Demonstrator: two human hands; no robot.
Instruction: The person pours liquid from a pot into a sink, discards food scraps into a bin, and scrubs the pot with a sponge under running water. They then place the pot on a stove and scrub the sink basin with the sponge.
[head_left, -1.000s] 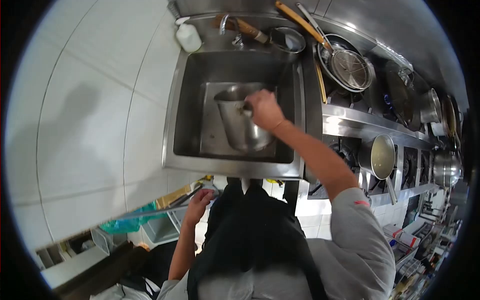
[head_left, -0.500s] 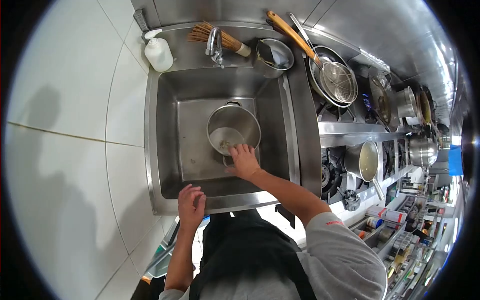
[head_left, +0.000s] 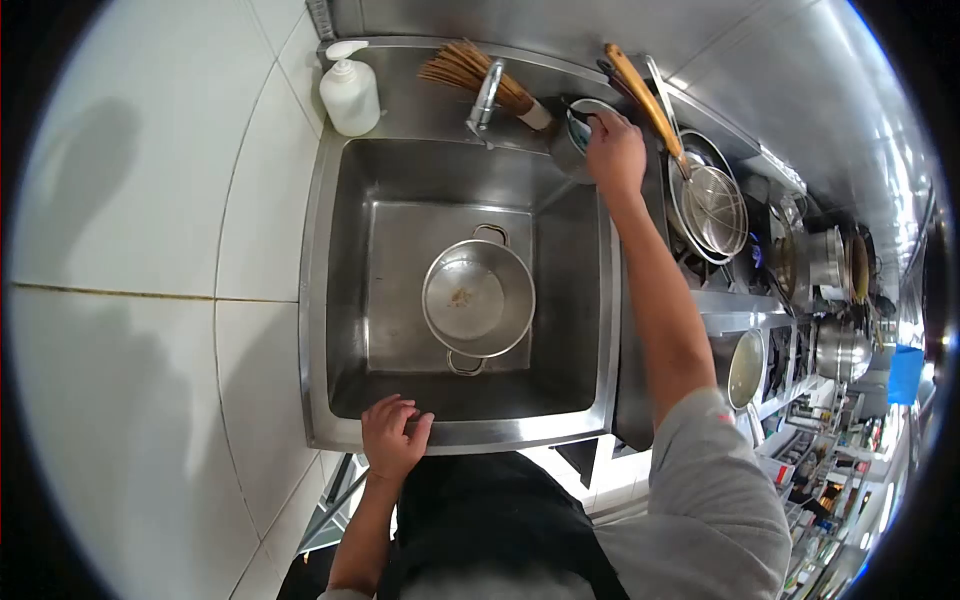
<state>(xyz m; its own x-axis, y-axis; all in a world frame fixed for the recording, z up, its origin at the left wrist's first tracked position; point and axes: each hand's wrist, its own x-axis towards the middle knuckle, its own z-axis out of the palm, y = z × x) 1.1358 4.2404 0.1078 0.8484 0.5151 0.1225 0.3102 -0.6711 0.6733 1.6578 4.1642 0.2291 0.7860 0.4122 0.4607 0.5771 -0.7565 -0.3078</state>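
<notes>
In the sink point(head_left: 385, 370) stands a two-handled metal pot point(head_left: 500, 335), upright, with a few brownish bits on its bottom. My right hand point(head_left: 616, 155) reaches into a small metal container point(head_left: 570, 158) at the sink's back right corner. Its fingers are curled down at a dark, greenish-edged item point(head_left: 578, 130) inside; the fingertips are partly hidden. At the sink's front rim rests my left hand point(head_left: 393, 438), fingers loosely apart, holding nothing.
A faucet point(head_left: 485, 100), a twig brush point(head_left: 470, 80) and a white pump bottle point(head_left: 350, 97) line the back ledge. To the right, a mesh strainer point(head_left: 717, 210) lies over a pan beside stove burners. Another pot point(head_left: 745, 370) sits further right.
My right hand has left the pot in the sink and moved up and right to the small metal container. The pot is turned slightly. My left hand stays at the front rim.
</notes>
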